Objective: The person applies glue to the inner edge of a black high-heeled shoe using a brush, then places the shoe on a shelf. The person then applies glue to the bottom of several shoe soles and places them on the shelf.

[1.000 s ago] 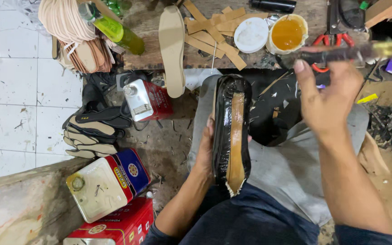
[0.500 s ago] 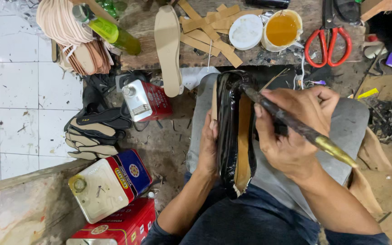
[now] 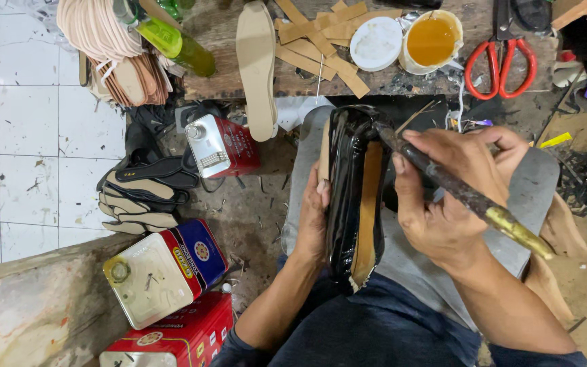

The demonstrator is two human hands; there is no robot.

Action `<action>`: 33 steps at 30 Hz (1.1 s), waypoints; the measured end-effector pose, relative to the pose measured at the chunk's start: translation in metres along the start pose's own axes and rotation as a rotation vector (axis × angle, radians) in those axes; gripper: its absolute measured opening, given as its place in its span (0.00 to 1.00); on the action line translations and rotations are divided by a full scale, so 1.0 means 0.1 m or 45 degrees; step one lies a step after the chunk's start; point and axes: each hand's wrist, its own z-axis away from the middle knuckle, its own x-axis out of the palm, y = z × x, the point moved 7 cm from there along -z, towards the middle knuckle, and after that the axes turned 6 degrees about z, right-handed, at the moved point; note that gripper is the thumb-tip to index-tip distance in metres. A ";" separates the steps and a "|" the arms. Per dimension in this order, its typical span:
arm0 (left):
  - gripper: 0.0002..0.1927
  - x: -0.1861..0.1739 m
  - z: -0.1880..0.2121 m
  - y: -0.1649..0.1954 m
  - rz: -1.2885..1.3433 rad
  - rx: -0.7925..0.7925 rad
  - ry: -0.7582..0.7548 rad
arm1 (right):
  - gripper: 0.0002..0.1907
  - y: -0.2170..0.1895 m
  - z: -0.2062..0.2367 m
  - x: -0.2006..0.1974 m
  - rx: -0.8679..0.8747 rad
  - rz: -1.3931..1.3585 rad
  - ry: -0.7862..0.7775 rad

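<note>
- Shoe (image 3: 356,197), black and glossy, lay sole-up along the person's lap, its tan sole facing the camera and its toe end toward the bench (image 3: 239,75).
- Left hand (image 3: 314,221) cupped the shoe's left side, fingers (image 3: 322,185) pressed together against the edge.
- Right hand (image 3: 453,190) gripped a brush (image 3: 467,194) with a dark, crusted shaft and a brassy end; its fingers were wrapped tight around the shaft, and the brush tip touched the shoe near its toe end.
- On the bench stood a cup of amber glue (image 3: 433,41), a white lid (image 3: 376,42) just beside it, red-handled scissors (image 3: 501,58) to the right, and tan strips (image 3: 321,37) to the left.
- A pale insole (image 3: 256,68) hung over the bench edge, near a green bottle (image 3: 171,41).
- On the floor lay a stack of soles (image 3: 144,194), a small red can (image 3: 222,146) and two larger red tins (image 3: 164,272).
</note>
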 end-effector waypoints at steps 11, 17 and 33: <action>0.43 -0.17 0.03 -0.07 0.066 -0.062 0.149 | 0.05 -0.18 -0.12 -0.02 -0.331 0.191 -0.026; 0.42 -0.10 0.01 -0.01 0.085 -0.019 0.053 | 0.07 -0.13 -0.07 -0.02 -0.346 0.194 0.022; 0.42 0.13 0.10 0.11 0.088 -0.093 -0.031 | 0.07 -0.12 -0.03 -0.07 -0.374 0.277 -0.046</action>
